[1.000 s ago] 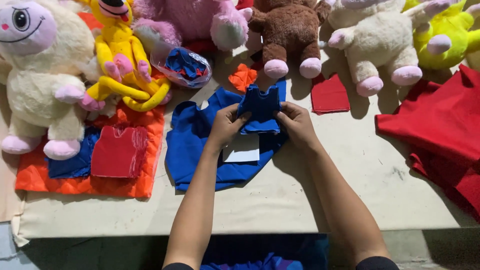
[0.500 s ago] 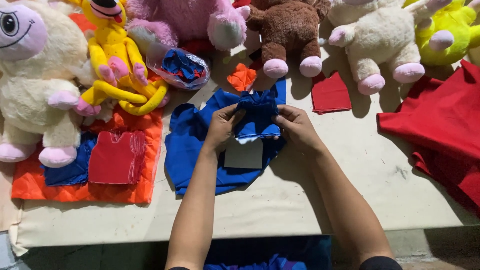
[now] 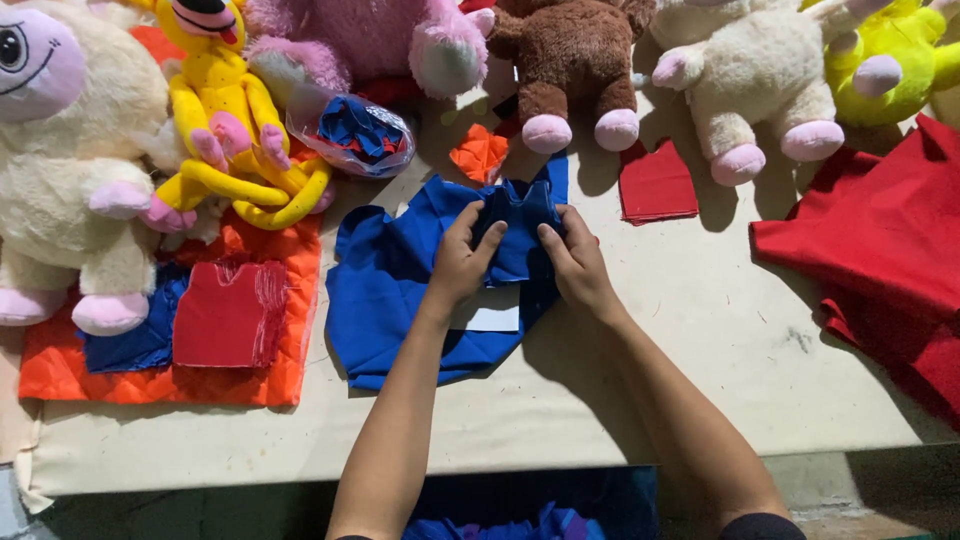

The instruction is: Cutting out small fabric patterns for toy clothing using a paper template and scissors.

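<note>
Both hands at work near the middle of the pale cloth-covered bench [image 3: 700, 330]. Left hand [image 3: 458, 262] and right hand [image 3: 575, 262] side by side, fingers curled into the upper edge of a small blue fabric garment piece [image 3: 515, 225]. Grip on each side closed on the cloth: thumbs beneath, fingertips on top, a fold pinched between them. Probably held that way for control of the seam or opening, edges kept aligned between the two hands.

Under that piece, spread flat, a larger blue fabric cut-out [image 3: 385, 290], likely laid out as a working base or next in line. Just below the hands, lying on the blue, a small white rectangular label or card [image 3: 492, 312], partly covered by the left wrist.

Along the far edge, a row of plush toys, seemingly parked clear of the working area: a cream plush animal with pink feet [image 3: 70, 190] at far left, a yellow long-limbed plush figure [image 3: 225, 120], a pink plush toy [image 3: 390, 40], a brown plush bear with pink soles [image 3: 570, 70], another cream plush with pink paws [image 3: 760, 80], a lime-green plush [image 3: 900, 60].

At left, an orange quilted fabric sheet [image 3: 150, 380] with a small red vest-shaped piece [image 3: 228, 312] on top. Near the toys, a clear plastic bag stuffed with blue and red scraps [image 3: 360, 135], a small orange fabric scrap [image 3: 480, 155], a red square fabric piece [image 3: 657, 180]. At right, a heap of red felt-like cloth [image 3: 880, 260], well apart from the hands.
</note>
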